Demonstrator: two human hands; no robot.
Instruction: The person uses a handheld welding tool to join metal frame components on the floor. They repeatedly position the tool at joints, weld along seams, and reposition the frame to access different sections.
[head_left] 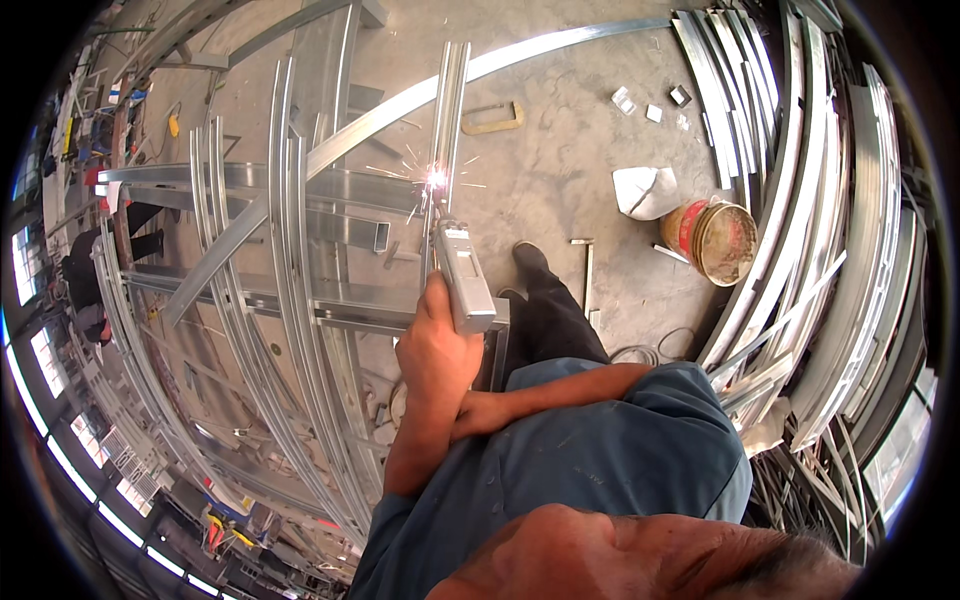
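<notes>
My left hand (438, 350) is wrapped round a silver-grey, boxy welding gun (462, 275). Its nozzle points away from me. Bright light and sparks burst at its tip, where a ribbed metal profile (453, 100) meets the end of a metal crosspiece (370, 187). My right arm crosses in front of my body. The right hand (482, 414) rests against my left forearm, which hides its fingers. More long metal profiles (290, 250) lie across the frame to the left, and a square-tube beam (370, 305) passes just beyond my left hand.
A dirty bucket (725, 243) stands on the right beside a white sheet (645, 192). Long metal strips (800, 200) are stacked along the right. A C-shaped clamp (495, 118) and small offcuts (653, 113) lie on the concrete floor. At far left, another person (85, 265) is partly visible.
</notes>
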